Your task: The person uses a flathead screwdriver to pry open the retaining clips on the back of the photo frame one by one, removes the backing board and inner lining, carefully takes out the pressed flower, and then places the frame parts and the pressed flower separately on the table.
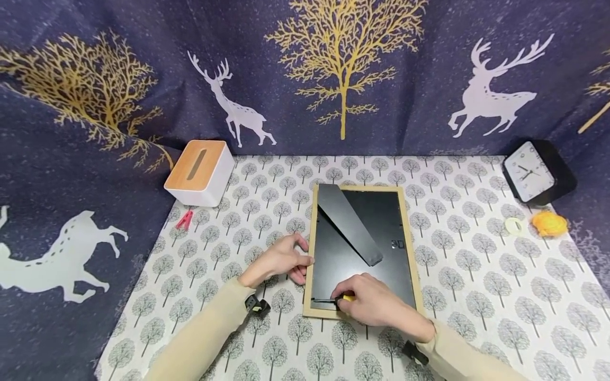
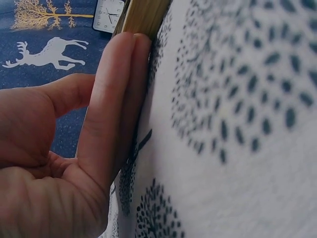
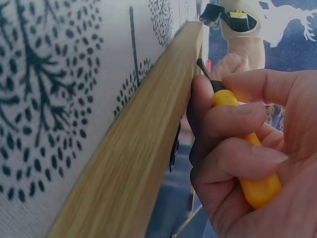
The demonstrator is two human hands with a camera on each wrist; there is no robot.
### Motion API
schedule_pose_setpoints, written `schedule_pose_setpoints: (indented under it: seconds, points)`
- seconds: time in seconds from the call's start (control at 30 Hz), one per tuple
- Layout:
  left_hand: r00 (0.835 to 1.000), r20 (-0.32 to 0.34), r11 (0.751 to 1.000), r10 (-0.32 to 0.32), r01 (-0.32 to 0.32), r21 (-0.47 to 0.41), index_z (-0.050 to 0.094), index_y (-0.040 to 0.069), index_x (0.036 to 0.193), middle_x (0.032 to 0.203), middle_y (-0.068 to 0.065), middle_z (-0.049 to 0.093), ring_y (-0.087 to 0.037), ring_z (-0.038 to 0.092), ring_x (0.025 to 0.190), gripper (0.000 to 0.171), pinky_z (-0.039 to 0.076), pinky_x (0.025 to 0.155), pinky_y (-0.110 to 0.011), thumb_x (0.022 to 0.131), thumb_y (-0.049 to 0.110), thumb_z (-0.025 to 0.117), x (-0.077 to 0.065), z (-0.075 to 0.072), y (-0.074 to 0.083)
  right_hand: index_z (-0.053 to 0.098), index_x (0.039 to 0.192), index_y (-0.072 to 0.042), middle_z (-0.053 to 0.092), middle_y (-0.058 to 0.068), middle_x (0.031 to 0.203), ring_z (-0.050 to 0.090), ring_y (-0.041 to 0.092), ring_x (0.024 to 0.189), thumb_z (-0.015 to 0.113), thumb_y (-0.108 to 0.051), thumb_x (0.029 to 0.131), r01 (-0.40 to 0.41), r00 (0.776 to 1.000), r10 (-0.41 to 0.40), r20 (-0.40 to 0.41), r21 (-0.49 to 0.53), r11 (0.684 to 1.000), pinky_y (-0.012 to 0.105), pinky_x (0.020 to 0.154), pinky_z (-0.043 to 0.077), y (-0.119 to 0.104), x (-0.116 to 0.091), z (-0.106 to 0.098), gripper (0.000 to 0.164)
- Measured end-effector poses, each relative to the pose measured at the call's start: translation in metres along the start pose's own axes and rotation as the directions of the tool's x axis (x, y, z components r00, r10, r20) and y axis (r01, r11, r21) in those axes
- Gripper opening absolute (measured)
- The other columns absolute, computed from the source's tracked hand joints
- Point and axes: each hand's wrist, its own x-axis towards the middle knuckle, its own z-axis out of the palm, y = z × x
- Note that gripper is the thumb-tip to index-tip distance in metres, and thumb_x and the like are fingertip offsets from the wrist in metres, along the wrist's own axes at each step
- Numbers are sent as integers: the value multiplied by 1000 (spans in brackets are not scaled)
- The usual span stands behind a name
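Note:
A picture frame (image 1: 417, 280) with a light wood rim lies face down, its black back panel (image 1: 376, 211) upward. On the panel a black easel leg (image 1: 347, 225) slants from the upper left toward the middle. My left hand (image 1: 285, 259) presses against the frame's left side; in the left wrist view its straight fingers (image 2: 111, 94) lie along the wooden edge. Near the bottom rim, my right hand (image 1: 374, 300) grips a screwdriver (image 3: 247, 148) by its yellow handle. The screwdriver's thin dark shaft points left, low over the panel toward the lower left corner.
A tissue box (image 1: 200, 172) with a wooden lid stands at the back left, a red clip (image 1: 184, 220) before it. At the right are a black clock (image 1: 536, 172), a pale ring (image 1: 514, 226) and an orange-yellow bundle (image 1: 549, 224). A tree-patterned cloth (image 1: 452, 328) covers the table.

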Motion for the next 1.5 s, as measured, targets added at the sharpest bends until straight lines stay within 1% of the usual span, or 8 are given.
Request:
schedule_pose_setpoints:
  seconds: [0.17,0.3,0.6,0.83,0.97,1.13,1.3,1.5]
  points:
    - [1000,1,1000,-12,12,-7,53,-2,126,77,-12,71,-19,74,56,34,73,64,-36,101,6,75,1,0,0,86,104,-26,78,-10,95,55,2,74,72,-17,90,5,1000,-5,-15,4,1000,22,60,42,7,1,3,22]
    - [1000,-5,1000,-16,16,-2,55,-1,124,77,-12,71,-19,74,56,32,73,63,-35,101,6,75,0,1,0,86,104,-25,77,-10,94,54,3,71,72,-15,89,-29,1000,29,-9,6,1000,22,58,40,-3,-2,-1,23]
    - [998,-59,999,-19,22,39,58,-2,119,79,-15,73,-18,74,56,27,73,63,-36,100,8,76,-5,4,1,87,106,-22,80,-6,96,48,6,60,74,-11,88,-66,997,65,-38,-16,998,22,56,39,-7,-1,-3,25]
    - [996,-83,998,-34,39,56,58,0,115,78,-17,73,-19,74,54,29,72,61,-38,98,9,80,-9,7,-2,88,103,-23,85,-3,108,66,7,90,81,-11,88,-34,999,33,-34,-47,998,23,73,52,-6,2,2,21]
    - [996,-76,998,-41,45,53,58,1,115,78,-17,74,-20,75,55,28,73,62,-39,99,10,79,-9,8,-4,88,102,-23,85,-3,108,71,10,96,84,-10,87,-34,998,31,-56,-57,998,27,76,57,-7,2,4,20]
    - [996,-85,996,-34,41,81,58,1,115,78,-18,74,-20,75,54,28,72,61,-39,99,10,79,-8,7,-4,88,99,-22,85,-6,100,64,3,79,84,-8,86,-19,994,6,-105,-126,992,24,65,51,-15,5,7,20]
    - [996,-88,996,-26,33,81,58,1,114,76,-17,74,-20,75,53,28,72,61,-39,98,9,80,-7,7,-5,87,92,-21,82,-6,87,55,3,66,81,-5,82,-3,994,-24,-109,-243,970,25,58,49,-37,8,4,20]
    - [995,-92,998,-36,41,54,60,2,112,75,-14,73,-19,73,52,27,73,62,-38,97,8,81,-2,7,-4,75,70,-21,69,-10,67,53,7,59,77,-1,77,67,987,-116,-110,-375,925,28,53,49,-53,14,3,21]
